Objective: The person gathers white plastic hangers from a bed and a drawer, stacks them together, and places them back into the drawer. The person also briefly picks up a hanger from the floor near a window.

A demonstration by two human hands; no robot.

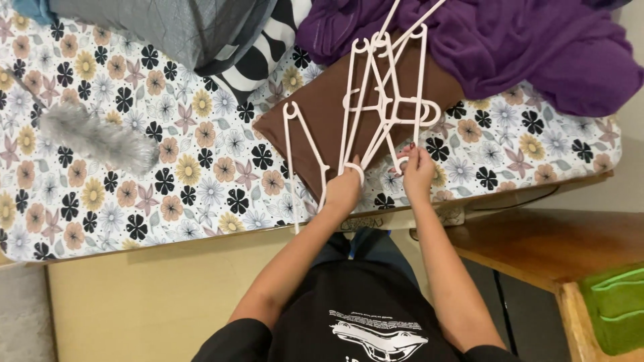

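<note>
Two hands work at the edge of a flower-print bed (134, 201). Beyond the fingers, a purple blanket (523, 47) lies heaped; nearer, a brown pillow (315, 127) sits under the pale pink hangers (386, 100), fanned out. Left hand (343, 190): fingers curled round the hanger bottoms, one hanger (295, 154) splayed off to its left. Right hand (417, 171): fingertips pinching a hanger's lower bar. Grey fluffy duster (100, 137) well left.
</note>
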